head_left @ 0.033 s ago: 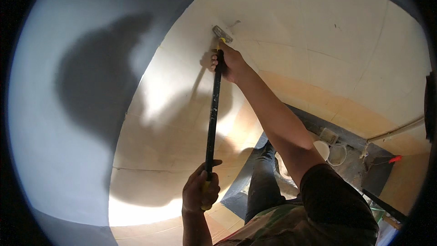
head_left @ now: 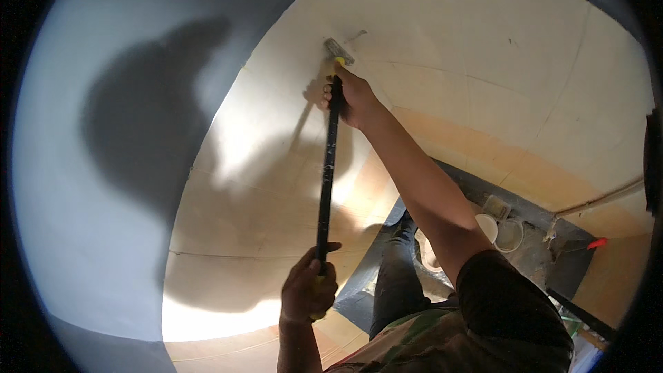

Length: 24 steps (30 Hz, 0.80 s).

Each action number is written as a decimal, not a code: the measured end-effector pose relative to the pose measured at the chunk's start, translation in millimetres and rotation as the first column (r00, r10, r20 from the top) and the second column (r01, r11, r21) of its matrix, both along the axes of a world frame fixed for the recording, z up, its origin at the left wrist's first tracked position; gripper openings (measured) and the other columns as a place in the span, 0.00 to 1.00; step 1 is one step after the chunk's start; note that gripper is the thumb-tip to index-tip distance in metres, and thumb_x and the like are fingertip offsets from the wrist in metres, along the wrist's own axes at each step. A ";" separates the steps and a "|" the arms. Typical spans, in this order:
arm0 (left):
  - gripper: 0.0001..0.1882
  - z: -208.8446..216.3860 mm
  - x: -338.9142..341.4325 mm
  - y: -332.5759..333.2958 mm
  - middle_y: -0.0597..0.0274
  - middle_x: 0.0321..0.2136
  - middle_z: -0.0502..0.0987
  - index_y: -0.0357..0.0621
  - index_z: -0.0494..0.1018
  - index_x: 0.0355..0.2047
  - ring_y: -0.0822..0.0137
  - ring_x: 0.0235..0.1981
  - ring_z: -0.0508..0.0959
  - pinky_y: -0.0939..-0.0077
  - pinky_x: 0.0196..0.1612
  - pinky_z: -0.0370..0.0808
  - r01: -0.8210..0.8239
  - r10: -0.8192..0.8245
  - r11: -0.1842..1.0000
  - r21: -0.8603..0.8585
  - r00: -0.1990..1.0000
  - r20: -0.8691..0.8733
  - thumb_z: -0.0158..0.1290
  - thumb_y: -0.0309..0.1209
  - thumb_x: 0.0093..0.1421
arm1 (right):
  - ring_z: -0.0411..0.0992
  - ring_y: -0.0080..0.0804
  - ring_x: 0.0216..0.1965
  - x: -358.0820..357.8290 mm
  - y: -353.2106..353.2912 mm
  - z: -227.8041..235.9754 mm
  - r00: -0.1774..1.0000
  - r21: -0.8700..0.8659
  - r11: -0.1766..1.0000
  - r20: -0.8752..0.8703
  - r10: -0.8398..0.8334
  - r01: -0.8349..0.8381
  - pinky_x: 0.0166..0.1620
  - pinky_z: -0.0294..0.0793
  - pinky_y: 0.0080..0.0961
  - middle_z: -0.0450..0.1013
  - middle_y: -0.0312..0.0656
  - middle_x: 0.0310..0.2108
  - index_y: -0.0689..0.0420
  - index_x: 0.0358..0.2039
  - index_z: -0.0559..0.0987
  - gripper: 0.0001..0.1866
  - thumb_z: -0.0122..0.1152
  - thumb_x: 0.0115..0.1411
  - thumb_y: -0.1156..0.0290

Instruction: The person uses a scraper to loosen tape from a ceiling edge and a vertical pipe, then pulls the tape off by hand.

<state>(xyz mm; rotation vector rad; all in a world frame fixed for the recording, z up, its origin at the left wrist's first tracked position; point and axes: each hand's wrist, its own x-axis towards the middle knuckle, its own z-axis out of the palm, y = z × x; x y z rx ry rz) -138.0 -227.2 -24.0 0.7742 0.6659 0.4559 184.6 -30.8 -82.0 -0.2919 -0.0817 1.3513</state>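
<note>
A long-handled scraper with a black, paint-flecked pole, yellow fittings and a short grey head slants up across the pale wall. My right hand is wrapped round the pole just below that head. Lower down, my left hand grips the bottom end, its thumb sticking out to the right. The head lies at the cream wall, close to a small dark mark; whether it presses on the surface I cannot tell.
A blue-grey wall borders the cream one on the left, carrying a large shadow. Down on the floor at right stand white buckets and a clear tub. A red object and a dark bar lie farther right.
The pole's lower end and my left hand have shifted slightly to the right. My right hand has barely moved, still near the head.
</note>
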 end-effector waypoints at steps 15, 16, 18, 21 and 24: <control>0.15 -150.1 66.1 -33.7 0.53 0.43 0.81 0.33 0.76 0.48 0.61 0.47 0.80 0.66 0.54 0.73 0.382 -0.233 0.730 0.567 0.919 -0.319 0.47 0.33 0.73 | 0.59 0.18 0.13 -20.6 -296.2 -57.0 0.600 -0.312 0.947 0.772 0.209 0.071 0.16 0.58 0.21 0.64 0.31 0.18 0.60 0.60 0.72 0.21 0.48 0.76 0.58; 0.17 -169.3 91.0 -18.4 0.54 0.38 0.80 0.32 0.75 0.46 0.62 0.43 0.80 0.67 0.50 0.74 0.109 -0.081 0.838 0.535 0.994 -0.075 0.45 0.36 0.74 | 0.59 0.18 0.12 -12.1 -300.5 -41.0 0.603 -0.317 0.947 0.765 0.226 0.047 0.16 0.58 0.21 0.63 0.31 0.18 0.60 0.61 0.71 0.22 0.47 0.77 0.57; 0.19 -117.3 159.8 31.5 0.57 0.41 0.78 0.39 0.74 0.48 0.64 0.42 0.80 0.67 0.48 0.77 0.183 -0.010 0.750 0.636 0.964 -0.265 0.45 0.44 0.76 | 0.58 0.19 0.12 6.0 -306.1 -15.1 0.617 -0.332 0.943 0.746 0.251 0.017 0.15 0.58 0.21 0.62 0.31 0.17 0.61 0.61 0.71 0.24 0.46 0.77 0.56; 0.34 -68.0 255.0 82.6 0.50 0.47 0.78 0.38 0.66 0.57 0.59 0.47 0.82 0.65 0.52 0.79 -0.088 0.079 0.984 0.153 0.995 0.063 0.50 0.58 0.70 | 0.61 0.20 0.13 26.4 -292.9 18.3 0.646 -0.262 0.965 0.732 0.217 -0.027 0.17 0.61 0.20 0.63 0.30 0.18 0.59 0.61 0.69 0.23 0.46 0.77 0.55; 0.29 -36.5 310.0 111.8 0.56 0.39 0.77 0.39 0.68 0.52 0.63 0.36 0.81 0.71 0.39 0.80 -0.144 0.169 0.983 -0.116 0.951 0.258 0.46 0.56 0.72 | 0.61 0.20 0.13 37.1 -275.0 50.6 0.614 -0.323 0.945 0.736 0.287 -0.054 0.15 0.62 0.20 0.61 0.31 0.18 0.61 0.62 0.68 0.24 0.45 0.77 0.55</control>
